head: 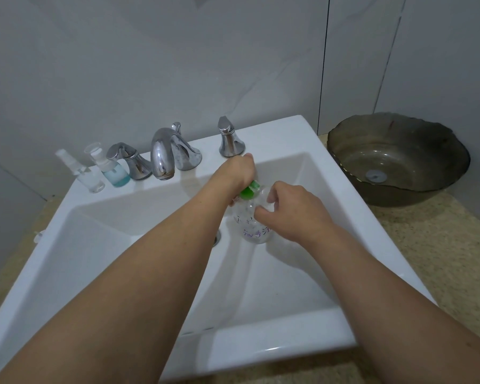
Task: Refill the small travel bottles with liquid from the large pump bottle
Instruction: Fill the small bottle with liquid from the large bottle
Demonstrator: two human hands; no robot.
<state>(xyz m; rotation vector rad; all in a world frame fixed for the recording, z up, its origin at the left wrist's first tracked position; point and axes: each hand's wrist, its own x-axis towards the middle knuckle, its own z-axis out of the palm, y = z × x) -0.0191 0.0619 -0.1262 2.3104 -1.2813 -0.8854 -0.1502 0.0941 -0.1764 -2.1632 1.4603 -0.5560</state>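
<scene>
Clear pump bottle (252, 220) gripped by right hand (290, 210) over sink (272, 347) | left hand (237, 173) clasping green pump (250, 189) | step: likely unscrewing | next: lift pump out, fetch travel bottles (103, 170).

I stand at a white rectangular sink (286, 128) set in a speckled beige countertop (416, 245). Chrome faucet (162, 153) and two chrome handles sit along its back ledge. Grey tiled walls (178, 65) rise behind — dim, flat light. A dark glass vessel basin (399, 159) sits to my right.
</scene>
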